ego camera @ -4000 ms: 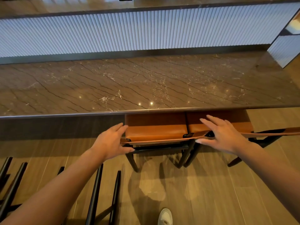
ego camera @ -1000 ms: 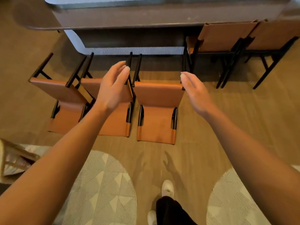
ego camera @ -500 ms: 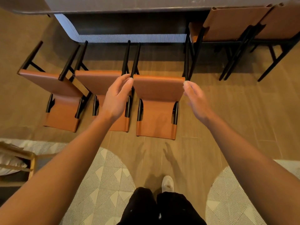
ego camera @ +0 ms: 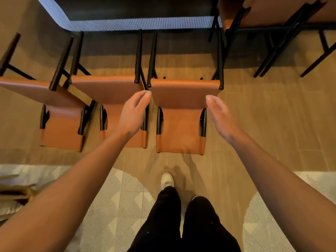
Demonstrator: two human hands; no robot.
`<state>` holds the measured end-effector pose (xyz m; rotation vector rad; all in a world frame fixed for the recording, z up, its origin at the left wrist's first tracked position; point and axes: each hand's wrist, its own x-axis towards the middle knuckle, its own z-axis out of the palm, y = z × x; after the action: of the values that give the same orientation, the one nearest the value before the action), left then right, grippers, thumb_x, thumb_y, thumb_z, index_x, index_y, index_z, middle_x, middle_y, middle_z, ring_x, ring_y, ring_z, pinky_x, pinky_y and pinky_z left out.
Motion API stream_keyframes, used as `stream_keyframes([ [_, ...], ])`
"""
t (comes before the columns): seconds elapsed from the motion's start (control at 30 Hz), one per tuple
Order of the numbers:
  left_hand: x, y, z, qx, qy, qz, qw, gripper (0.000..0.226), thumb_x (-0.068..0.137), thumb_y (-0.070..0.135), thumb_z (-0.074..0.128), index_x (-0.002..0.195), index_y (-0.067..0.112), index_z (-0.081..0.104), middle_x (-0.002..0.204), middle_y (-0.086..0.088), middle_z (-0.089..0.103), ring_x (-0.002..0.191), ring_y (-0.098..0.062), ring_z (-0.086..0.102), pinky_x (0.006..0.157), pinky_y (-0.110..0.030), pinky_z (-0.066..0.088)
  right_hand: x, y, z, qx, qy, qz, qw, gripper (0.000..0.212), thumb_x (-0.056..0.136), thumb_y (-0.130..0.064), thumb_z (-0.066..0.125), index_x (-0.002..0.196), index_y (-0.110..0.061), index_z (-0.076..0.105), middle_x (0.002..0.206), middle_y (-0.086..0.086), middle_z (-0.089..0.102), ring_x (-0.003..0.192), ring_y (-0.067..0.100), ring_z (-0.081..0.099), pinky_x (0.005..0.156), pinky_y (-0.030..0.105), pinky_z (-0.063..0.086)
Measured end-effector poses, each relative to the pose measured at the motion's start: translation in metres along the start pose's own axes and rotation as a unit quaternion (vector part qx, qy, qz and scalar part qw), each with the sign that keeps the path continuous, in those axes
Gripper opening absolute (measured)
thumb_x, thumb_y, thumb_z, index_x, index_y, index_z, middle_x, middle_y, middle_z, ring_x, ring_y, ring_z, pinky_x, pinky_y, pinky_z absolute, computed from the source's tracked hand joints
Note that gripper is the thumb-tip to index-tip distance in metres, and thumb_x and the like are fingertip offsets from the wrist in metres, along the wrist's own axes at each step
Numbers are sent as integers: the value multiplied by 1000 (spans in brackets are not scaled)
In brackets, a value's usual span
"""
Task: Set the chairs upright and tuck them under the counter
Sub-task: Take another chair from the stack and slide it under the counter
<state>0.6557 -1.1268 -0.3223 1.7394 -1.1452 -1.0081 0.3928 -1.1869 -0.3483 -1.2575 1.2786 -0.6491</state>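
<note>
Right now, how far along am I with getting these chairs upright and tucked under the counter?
Two chairs at upper right already stand tucked at the counter. In hand: your left hand and right hand flank the rightmost tipped chair, open, not yet gripping. Left: that one plus the middle chair and left chair.

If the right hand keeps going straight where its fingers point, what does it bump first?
Probably the right edge of the nearest tipped chair's seat; the right hand is open and close beside it, though depth is unclear.
</note>
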Motion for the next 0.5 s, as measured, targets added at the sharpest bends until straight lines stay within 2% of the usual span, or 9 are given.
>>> stream_keyframes([
  [0.07,21,-5,-4,3,-13,3,1000,52,97,63,39,134,35,62,122,26,66,114,15,56,94,-24,45,12,1,5,7,7,8,1000,34,88,-78,44,117,-62,47,107,-58,52,102,-33,48,86,15,37],
  [0.17,45,-14,-3,17,-32,2,999,57,96,66,38,137,33,60,129,19,65,121,8,55,106,-35,45,24,4,10,15,20,26,999,42,90,-76,45,125,-54,47,120,-46,50,104,-32,48,87,15,38],
  [0.23,57,-21,1,22,-42,-6,999,58,96,66,39,139,32,58,133,17,64,125,3,55,111,-39,43,31,8,11,16,22,34,999,36,94,-70,45,125,-52,47,122,-43,48,104,-32,48,88,16,39],
  [0.3,65,-31,6,26,-38,-14,999,57,96,65,41,138,31,59,132,16,65,124,1,56,110,-40,44,38,16,11,15,27,51,998,33,97,-66,45,126,-51,47,124,-39,48,110,-26,49,90,19,40],
  [0.37,75,-49,15,36,-28,-23,999,54,96,63,45,134,29,61,126,16,66,118,0,59,107,-38,48,50,32,12,-2,32,67,997,34,99,-65,44,129,-48,46,127,-32,50,119,-12,50,92,22,40],
  [0.47,91,-91,32,50,-28,-50,997,48,97,58,48,130,26,64,121,16,68,113,1,61,105,-36,49,73,68,14,-2,27,89,996,26,102,-60,43,125,-48,47,121,-35,50,114,-13,50,88,20,39],
  [0.5,97,-111,40,54,-29,-59,996,47,98,56,49,129,25,65,120,15,68,112,0,61,104,-37,49,84,87,15,-3,20,96,995,28,103,-60,42,127,-47,47,124,-34,50,117,-8,52,91,22,40],
])
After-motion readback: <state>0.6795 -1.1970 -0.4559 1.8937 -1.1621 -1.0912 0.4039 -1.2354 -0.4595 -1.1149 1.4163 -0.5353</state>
